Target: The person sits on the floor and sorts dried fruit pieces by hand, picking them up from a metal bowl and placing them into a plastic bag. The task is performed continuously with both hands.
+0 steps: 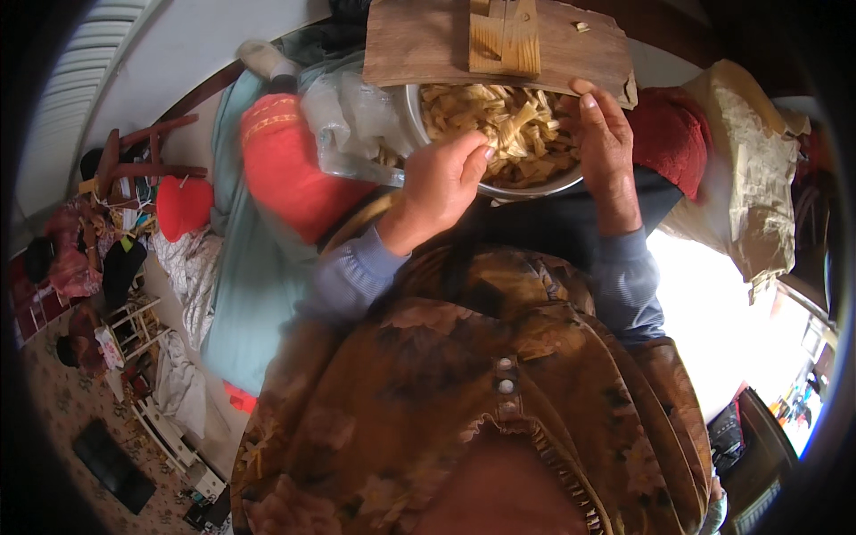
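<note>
A round metal basin (535, 192) in my lap holds many pale yellow, folded strip pieces (461, 110), perhaps dried plant leaf. My left hand (445, 177) pinches a knotted or folded pale strip (518, 124) between thumb and forefinger over the basin. My right hand (607, 144) is raised at the basin's right side, its fingertips by the near edge of a wooden board (421, 43). Whether those fingers hold anything is unclear. On the board sits a slotted wooden block (505, 47) with a thin upright part in its slot. A small pale scrap (582, 27) lies to its right.
Left of the basin is a clear plastic bag (348, 120) with some pieces in it. Red cloth (287, 160) covers my knee. A crumpled tan sack (756, 187) stands at right. Farther left are a red-brown wooden stool (114, 167) and two people (73, 247).
</note>
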`<state>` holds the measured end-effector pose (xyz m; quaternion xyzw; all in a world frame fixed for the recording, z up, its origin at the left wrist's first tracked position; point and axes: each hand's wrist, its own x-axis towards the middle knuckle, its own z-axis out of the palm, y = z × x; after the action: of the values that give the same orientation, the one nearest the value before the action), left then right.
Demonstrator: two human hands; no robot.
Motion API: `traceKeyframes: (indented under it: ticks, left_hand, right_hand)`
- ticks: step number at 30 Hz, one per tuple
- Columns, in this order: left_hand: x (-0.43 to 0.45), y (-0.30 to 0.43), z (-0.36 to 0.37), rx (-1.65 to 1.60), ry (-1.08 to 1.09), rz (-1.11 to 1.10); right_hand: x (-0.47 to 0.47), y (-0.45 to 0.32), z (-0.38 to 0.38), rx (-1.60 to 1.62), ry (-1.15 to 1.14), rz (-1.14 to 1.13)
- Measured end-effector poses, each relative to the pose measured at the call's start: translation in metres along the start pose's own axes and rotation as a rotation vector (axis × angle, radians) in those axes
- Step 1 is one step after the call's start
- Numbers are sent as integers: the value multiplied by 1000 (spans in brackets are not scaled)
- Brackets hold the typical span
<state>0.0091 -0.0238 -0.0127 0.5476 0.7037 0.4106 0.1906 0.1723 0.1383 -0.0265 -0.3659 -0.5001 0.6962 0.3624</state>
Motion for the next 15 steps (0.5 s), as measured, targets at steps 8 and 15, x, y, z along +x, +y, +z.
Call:
traceKeyframes:
  ticks: [8, 15]
  left_hand:
    - [29, 14, -8, 371, 75, 423]
    - [35, -2, -13, 174, 38, 384]
  right_hand:
    - [-4, -61, -1, -960, -700, -260]
    - [-9, -46, -16, -1010, -638, -403]
